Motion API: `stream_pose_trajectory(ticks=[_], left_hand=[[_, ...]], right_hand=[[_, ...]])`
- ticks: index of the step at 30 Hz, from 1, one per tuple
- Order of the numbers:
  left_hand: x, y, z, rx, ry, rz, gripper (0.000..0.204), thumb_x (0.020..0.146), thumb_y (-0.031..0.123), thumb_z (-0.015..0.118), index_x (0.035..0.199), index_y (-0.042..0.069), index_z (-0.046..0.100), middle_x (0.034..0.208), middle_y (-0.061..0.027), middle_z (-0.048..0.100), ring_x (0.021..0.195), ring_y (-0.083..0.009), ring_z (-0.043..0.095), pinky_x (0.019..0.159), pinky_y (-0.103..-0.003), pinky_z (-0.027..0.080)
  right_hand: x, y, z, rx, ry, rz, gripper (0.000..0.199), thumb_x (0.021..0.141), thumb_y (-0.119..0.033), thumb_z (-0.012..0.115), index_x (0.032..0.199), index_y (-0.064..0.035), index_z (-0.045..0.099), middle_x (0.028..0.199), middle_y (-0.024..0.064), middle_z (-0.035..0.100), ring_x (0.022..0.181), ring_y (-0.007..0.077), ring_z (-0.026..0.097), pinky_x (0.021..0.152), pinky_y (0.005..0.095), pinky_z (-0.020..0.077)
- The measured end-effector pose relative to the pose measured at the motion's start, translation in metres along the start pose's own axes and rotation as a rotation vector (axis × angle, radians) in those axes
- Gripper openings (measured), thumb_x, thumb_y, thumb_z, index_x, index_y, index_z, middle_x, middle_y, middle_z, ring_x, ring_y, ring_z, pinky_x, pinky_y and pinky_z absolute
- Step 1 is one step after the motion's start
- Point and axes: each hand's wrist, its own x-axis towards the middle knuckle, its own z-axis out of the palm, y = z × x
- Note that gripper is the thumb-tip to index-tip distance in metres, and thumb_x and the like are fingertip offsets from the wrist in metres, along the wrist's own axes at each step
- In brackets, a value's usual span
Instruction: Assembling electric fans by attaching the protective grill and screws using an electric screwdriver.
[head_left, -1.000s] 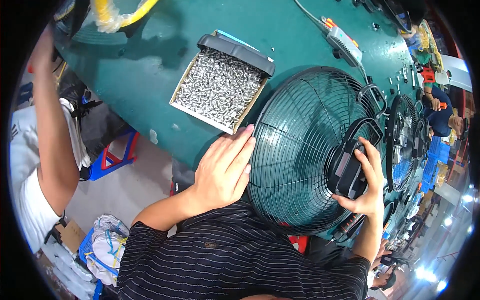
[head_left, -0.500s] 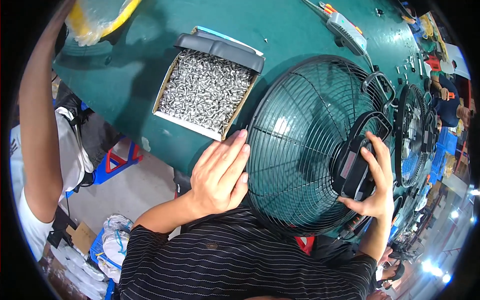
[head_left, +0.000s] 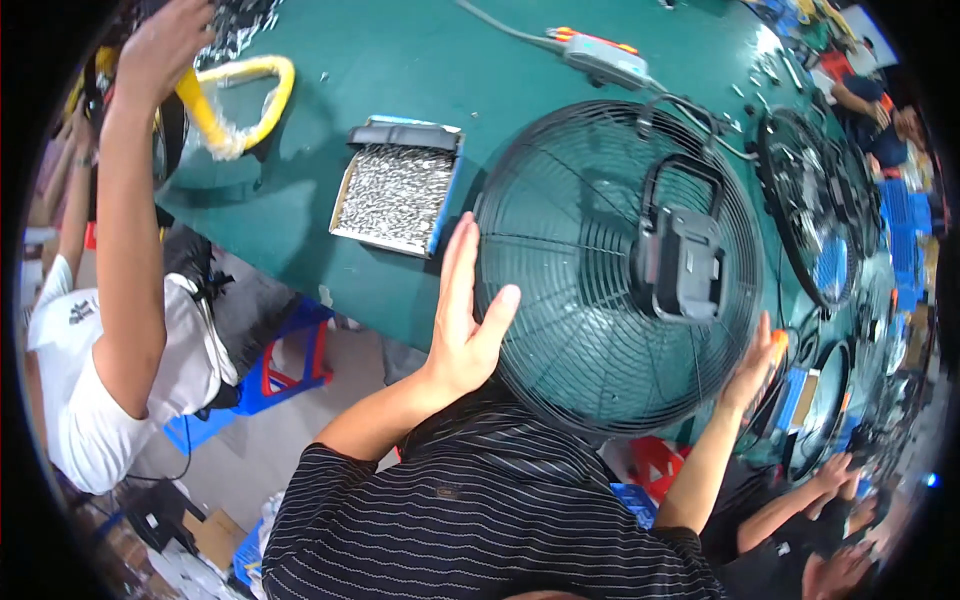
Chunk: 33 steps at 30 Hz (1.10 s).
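A round black wire fan guard [head_left: 585, 310] lies flat on the green table [head_left: 400, 90], with a dark grey motor housing and handle [head_left: 682, 258] on top of it. My left hand [head_left: 465, 315] rests flat against the guard's left rim, fingers spread. At the guard's lower right edge my right hand [head_left: 752, 362] touches the rim; something orange shows at its fingertips. Neither hand clasps anything that I can see.
A shallow box of small silver screws [head_left: 392, 196] sits left of the guard. A co-worker's arm [head_left: 125, 210] reaches up on the left near a yellow hose [head_left: 235, 85]. More fan guards [head_left: 815, 215] lie to the right, a grey power strip [head_left: 605, 55] behind.
My right hand has left the motor housing and dropped to the guard's lower right rim. My left hand has shifted along the left rim. The view has swung, so the guard sits more central.
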Motion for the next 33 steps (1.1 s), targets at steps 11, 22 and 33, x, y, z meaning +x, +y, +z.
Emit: stream_pose_trajectory(ticks=[11, 22, 33], left_hand=[[0.064, -0.028, 0.034, -0.164, 0.074, -0.107, 0.065, 0.082, 0.006, 0.062, 0.142, -0.008, 0.044, 0.148, -0.0207, 0.046, 0.138, -0.0285, 0.043, 0.116, -0.037, 0.032], [0.076, -0.015, -0.006, -0.213, -0.098, -0.181, 0.058, 0.097, 0.016, 0.051, 0.149, -0.006, 0.035, 0.152, -0.0176, 0.041, 0.139, -0.0263, 0.04, 0.117, -0.037, 0.026], [0.089, -0.02, -0.012, -0.245, -0.183, -0.201, 0.062, 0.093, 0.016, 0.043, 0.149, -0.008, 0.032, 0.146, -0.0197, 0.046, 0.132, -0.0281, 0.048, 0.113, -0.04, 0.036]], right_hand=[[-0.054, 0.014, 0.01, -0.207, 0.175, -0.184, 0.057, 0.107, -0.033, 0.028, 0.144, 0.0082, 0.042, 0.15, 0.0169, 0.045, 0.14, 0.0267, 0.04, 0.119, 0.0381, 0.025], [-0.104, -0.014, -0.015, 0.016, -0.184, -0.117, 0.117, 0.069, -0.029, 0.089, 0.153, 0.0068, 0.016, 0.161, 0.0266, 0.017, 0.149, 0.0354, 0.022, 0.12, 0.0438, 0.0237], [-0.122, -0.01, -0.021, -0.221, -0.274, -0.348, 0.126, 0.06, -0.047, 0.091, 0.151, 0.0073, 0.022, 0.153, 0.0417, 0.014, 0.142, 0.0575, 0.021, 0.115, 0.053, 0.0305]])
